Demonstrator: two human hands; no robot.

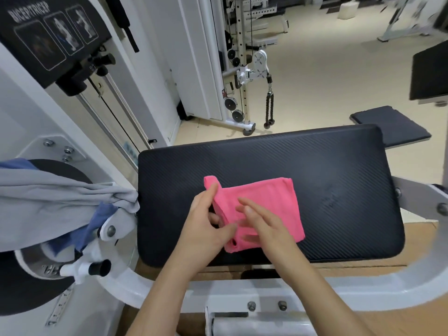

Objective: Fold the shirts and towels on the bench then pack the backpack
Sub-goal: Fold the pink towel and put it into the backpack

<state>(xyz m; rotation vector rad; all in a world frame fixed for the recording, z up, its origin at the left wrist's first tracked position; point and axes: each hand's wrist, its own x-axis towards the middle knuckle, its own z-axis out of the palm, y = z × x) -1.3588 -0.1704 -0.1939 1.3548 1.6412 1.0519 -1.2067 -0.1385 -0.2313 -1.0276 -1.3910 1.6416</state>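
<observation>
A pink towel, folded to a small rectangle, lies on the black padded bench. My left hand grips the towel's left edge, with fingers curled under a raised flap and thumb across the cloth. My right hand lies flat on the towel's near part, fingers straight and pressing down. A grey shirt and a blue garment hang over the machine at the left. No backpack is in view.
The white frame of a gym machine curves below the bench. A black handle peg sticks out at the lower left. A cable station with a rope handle stands behind. Another black pad lies to the far right.
</observation>
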